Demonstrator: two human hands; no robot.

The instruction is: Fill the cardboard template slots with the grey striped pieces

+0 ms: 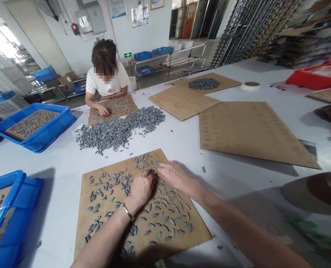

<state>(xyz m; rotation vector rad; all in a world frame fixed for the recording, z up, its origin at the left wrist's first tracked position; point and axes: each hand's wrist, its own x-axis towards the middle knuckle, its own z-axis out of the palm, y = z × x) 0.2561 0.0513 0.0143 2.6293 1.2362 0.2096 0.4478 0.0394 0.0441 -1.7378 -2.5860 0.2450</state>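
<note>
A sheet of brown cardboard (120, 219) lies in front of me, scattered with small grey pointed-oval pieces (165, 219). The pieces on its right half lie singly, in loose rows; to the left they are bunched. Over the upper middle of the cardboard, my left hand (142, 188) is closed, fingers bent down among the pieces, a bracelet on its wrist. Just right of it, touching or nearly so, my right hand (175, 176) has its fingertips pressed together at the pieces. Whatever either hand pinches is hidden or too small to tell.
Beyond the cardboard is a heap of grey pieces (109, 134). Across the table a person (106, 78) handles pieces on another board. Blue trays (50, 130) stand at left. More cardboard sheets (246, 130), a tape roll (250, 86) and a red tray (313, 80) are at right.
</note>
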